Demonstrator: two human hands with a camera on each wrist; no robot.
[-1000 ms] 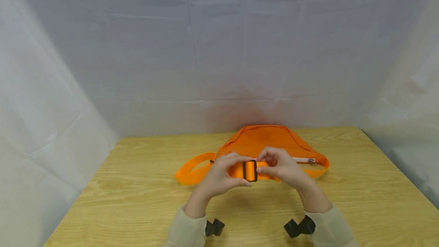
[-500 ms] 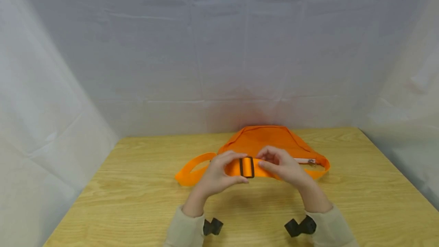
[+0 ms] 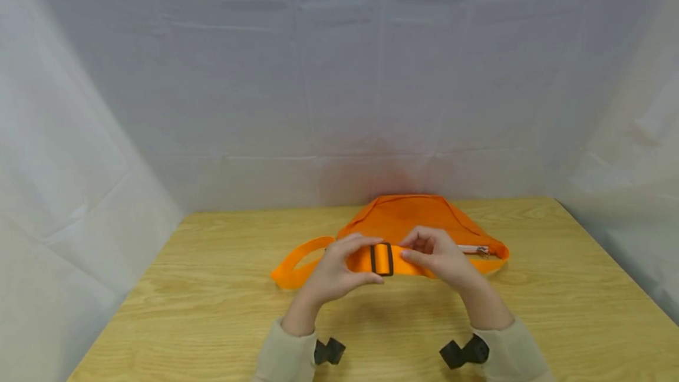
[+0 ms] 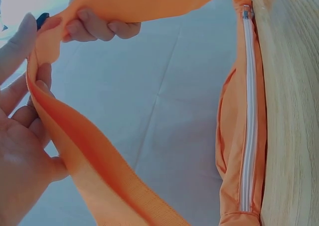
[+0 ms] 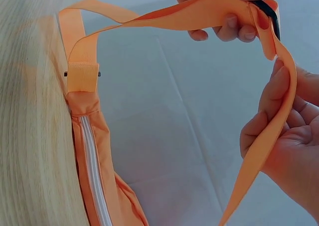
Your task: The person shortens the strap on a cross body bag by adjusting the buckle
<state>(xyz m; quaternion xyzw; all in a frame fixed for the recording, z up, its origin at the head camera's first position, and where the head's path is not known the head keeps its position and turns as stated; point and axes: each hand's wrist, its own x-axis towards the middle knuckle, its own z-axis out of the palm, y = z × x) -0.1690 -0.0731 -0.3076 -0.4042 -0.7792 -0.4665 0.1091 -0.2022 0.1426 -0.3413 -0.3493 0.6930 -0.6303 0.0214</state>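
Observation:
An orange waist bag lies on the table, its white zipper toward me. Its orange strap is lifted in front of it and carries a black slider buckle. My left hand holds the strap just left of the buckle, with thumb and fingers at its two edges. To the buckle's right, my right hand pinches the strap between thumb and fingers. In the right wrist view the strap doubles through the slider, and a short fold hangs under it.
A loop of strap rests on the wooden table at left. Pale sheeting stands behind and on both sides. Each beige sleeve carries a small black wrist device.
The buckle has shifted slightly left and up with my left hand. My right thumb has moved off the buckle's edge onto the strap. Over the last half second both hands stay almost still.

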